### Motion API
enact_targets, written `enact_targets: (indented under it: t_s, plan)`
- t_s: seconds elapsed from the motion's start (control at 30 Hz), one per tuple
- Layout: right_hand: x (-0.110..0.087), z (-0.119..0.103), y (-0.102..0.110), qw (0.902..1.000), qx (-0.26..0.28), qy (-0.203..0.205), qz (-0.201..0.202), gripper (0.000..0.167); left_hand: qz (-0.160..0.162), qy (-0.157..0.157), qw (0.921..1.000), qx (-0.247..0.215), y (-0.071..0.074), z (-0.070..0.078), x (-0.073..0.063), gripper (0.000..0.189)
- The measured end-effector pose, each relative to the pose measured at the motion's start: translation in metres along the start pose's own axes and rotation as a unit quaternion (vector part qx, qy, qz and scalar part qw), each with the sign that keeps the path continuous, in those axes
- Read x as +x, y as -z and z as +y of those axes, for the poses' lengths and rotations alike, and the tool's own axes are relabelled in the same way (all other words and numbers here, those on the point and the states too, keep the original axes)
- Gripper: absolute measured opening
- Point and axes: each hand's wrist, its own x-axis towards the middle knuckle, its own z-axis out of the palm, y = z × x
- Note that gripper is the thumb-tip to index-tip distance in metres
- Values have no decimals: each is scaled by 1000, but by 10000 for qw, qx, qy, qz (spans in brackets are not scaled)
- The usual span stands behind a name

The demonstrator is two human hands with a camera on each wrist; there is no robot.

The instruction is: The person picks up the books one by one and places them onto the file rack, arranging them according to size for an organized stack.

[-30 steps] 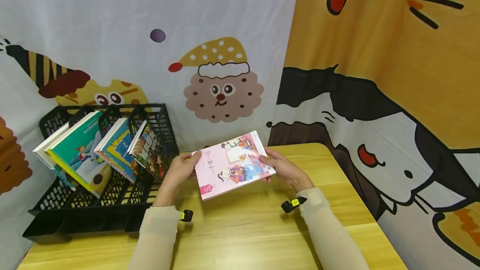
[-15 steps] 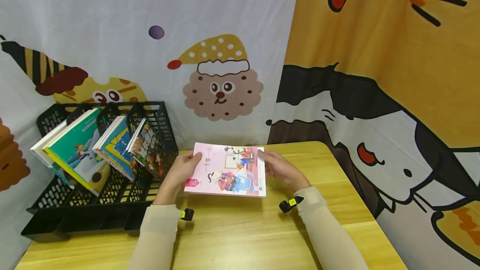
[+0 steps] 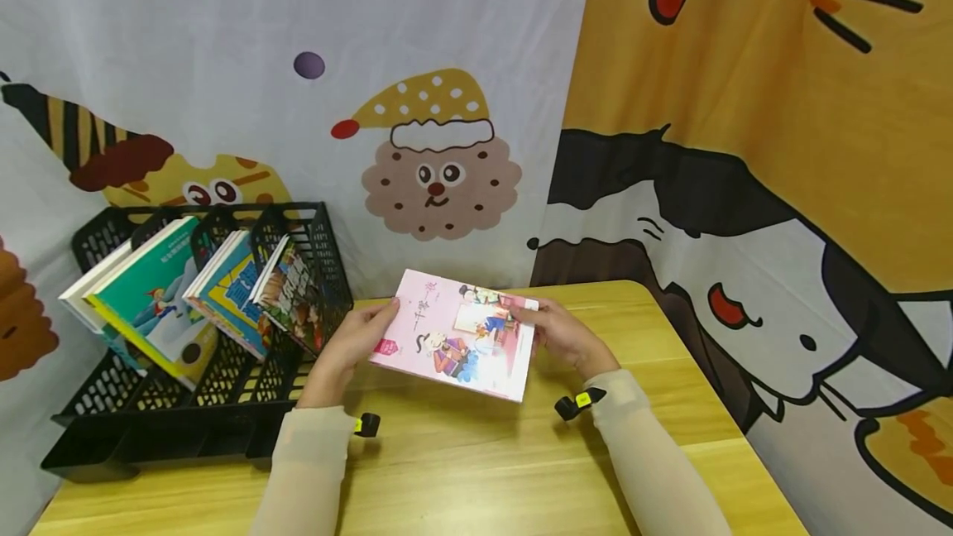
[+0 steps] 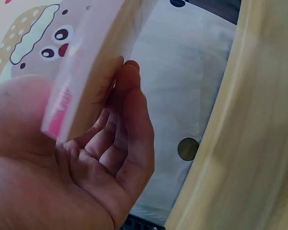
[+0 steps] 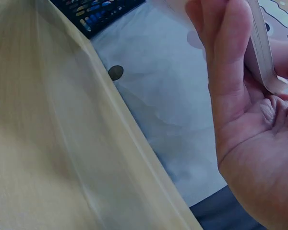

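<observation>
A pink picture book (image 3: 454,342) with cartoon figures on its cover is held over the table in the head view, its right end tilted toward the person. My left hand (image 3: 356,346) grips its left edge, thumb near the cover and fingers curled behind, as the left wrist view shows with the book (image 4: 93,67) between thumb and fingers. On the opposite edge, my right hand (image 3: 563,336) pinches the book with the thumb on the cover. In the right wrist view the page edges (image 5: 262,52) sit in that hand, fingers behind the back cover.
A black slotted book rack (image 3: 179,428) stands at the left of the wooden table (image 3: 476,470). Several books lean in it, including a green one (image 3: 160,296), a blue one (image 3: 238,288) and a dark-covered one (image 3: 292,296). A cartoon-printed curtain (image 3: 246,15) hangs behind the table.
The book, still in both hands, has turned: its right end was raised, then came level, and now slants down toward the person. The right thumb has come back onto the cover.
</observation>
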Motion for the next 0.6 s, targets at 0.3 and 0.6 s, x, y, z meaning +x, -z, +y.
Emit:
enact_targets:
  t_s: [0.3, 0.6]
  plan:
    - [3, 5, -2, 9991, 358, 219, -46, 36, 3, -321, 9940, -1050, -3, 0, 1, 62]
    - [0, 6, -6, 9892, 274, 158, -1434, 39, 574, -323, 9847, -1613, -4, 7, -2, 38]
